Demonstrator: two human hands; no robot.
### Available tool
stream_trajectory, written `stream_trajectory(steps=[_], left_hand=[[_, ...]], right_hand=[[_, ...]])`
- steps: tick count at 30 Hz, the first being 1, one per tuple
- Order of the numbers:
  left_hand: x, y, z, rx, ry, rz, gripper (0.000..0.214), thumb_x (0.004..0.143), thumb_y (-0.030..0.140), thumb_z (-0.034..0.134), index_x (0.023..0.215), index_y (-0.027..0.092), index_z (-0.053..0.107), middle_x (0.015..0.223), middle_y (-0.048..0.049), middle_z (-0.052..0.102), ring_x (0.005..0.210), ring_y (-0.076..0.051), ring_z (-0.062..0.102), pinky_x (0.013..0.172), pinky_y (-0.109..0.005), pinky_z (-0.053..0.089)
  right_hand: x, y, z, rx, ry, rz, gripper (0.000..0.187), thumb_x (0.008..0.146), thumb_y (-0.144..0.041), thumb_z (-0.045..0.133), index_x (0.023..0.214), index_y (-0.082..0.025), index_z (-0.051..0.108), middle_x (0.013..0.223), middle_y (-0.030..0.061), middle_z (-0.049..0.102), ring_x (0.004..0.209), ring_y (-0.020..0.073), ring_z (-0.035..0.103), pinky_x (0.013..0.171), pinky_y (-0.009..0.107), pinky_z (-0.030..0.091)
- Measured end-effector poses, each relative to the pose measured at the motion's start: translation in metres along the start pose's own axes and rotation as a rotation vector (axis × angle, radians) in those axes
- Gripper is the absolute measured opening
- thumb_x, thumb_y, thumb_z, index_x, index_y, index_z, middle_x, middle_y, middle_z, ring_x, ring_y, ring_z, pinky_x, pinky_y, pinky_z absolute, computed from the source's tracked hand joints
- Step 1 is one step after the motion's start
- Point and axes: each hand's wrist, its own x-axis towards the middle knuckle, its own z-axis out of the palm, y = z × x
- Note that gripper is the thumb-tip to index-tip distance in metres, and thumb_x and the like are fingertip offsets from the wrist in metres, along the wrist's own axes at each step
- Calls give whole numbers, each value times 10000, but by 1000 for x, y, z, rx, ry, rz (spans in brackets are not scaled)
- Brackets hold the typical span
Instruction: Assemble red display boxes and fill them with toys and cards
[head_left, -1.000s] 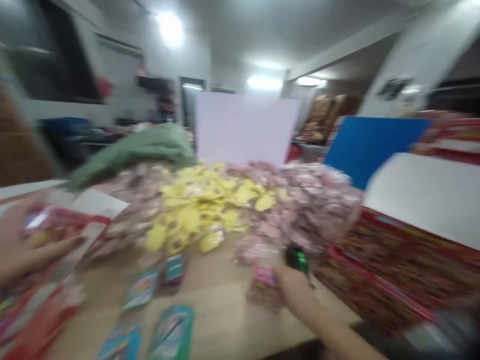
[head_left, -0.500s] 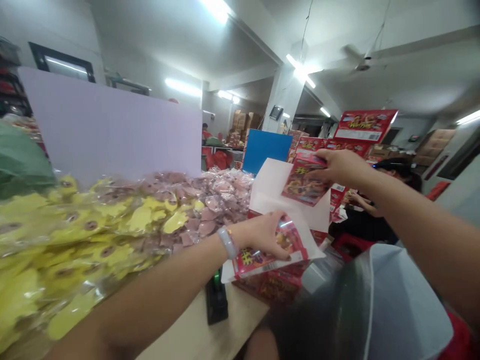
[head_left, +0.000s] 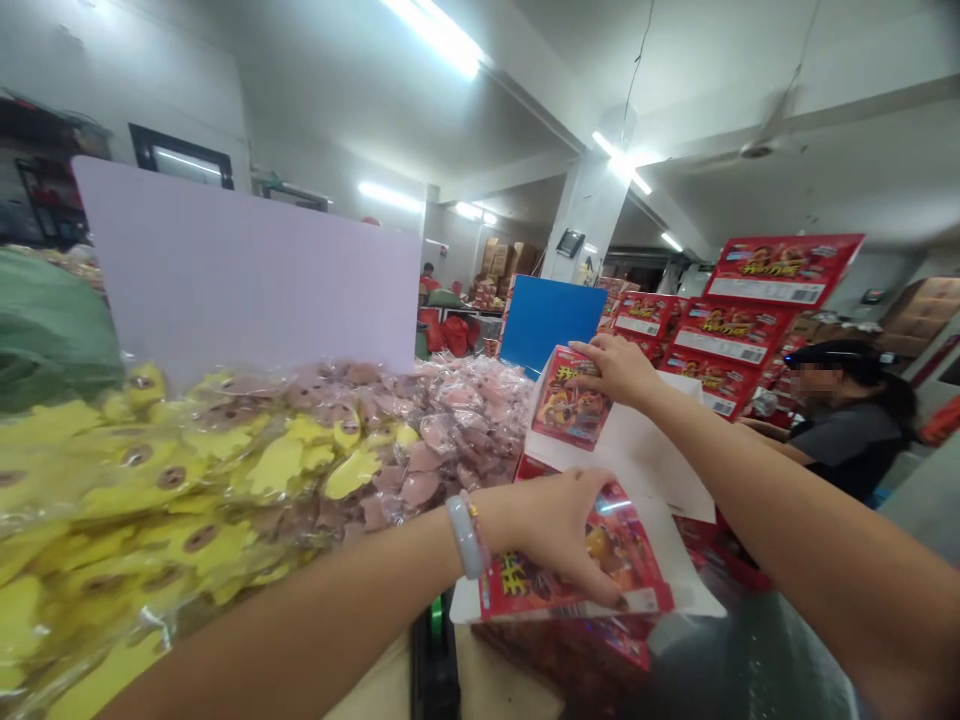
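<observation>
My left hand, with a pale bangle on the wrist, grips a flat red printed packet by its upper edge and presses it down onto a white sheet. My right hand pinches the top corner of a second red printed packet, held upright over the far end of that sheet. Both packets carry the same bright print. My left forearm hides the table's front part.
A large heap of clear plastic bags holding yellow and pink items fills the left. A black tape dispenser stands below my left arm. Red printed cartons are stacked at right, beside a seated co-worker. Lilac and blue boards stand behind.
The view has swung up from the table and settled. My right hand has moved its packet left and down, turning it more upright. My left hand has shifted slightly right on its packet.
</observation>
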Motion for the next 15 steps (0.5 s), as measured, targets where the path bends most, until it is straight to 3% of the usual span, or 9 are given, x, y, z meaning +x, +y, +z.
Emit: stream_trajectory(steps=[3,6,10,13,15], left_hand=[[0,-1,0,-10,-10,3,966,492,487,711,1292,119,315,1195,-145,488,1030,-296,527,877,-401,442],[3,0,0,-27,-23,4,956,483,494,721,1278,123,342,1184,-140,498,1029,-300,529,887,-411,440],[-11,9,-10,-99,51,11,975,480,436,755,1295,116,327,1222,-157,479,1049,-315,521,896,-432,439],[-49,22,-15,-350,232,6,940,567,341,749,1343,181,244,1183,-115,527,997,-254,571,862,-379,477],[-85,30,-3,-452,512,-111,926,608,305,741,1353,228,197,1181,-93,536,983,-226,587,848,-345,491]], right_hand=[[-4,-4,6,-37,-1,-7,682,767,-633,434,1277,-180,447,1002,145,605,884,284,531,716,356,353],[-3,-7,5,-67,21,2,749,762,-664,399,1322,-167,381,1097,173,577,960,318,510,787,411,341],[-2,0,-16,-32,82,30,821,715,-679,461,1345,-168,336,1222,168,504,1074,337,457,889,475,310],[-32,-12,-54,159,345,180,797,733,-650,467,1347,-163,319,1311,174,413,1144,337,411,928,496,307],[-76,-44,-79,448,490,337,703,794,-610,406,1345,-185,303,1313,158,406,1106,302,455,898,474,366]])
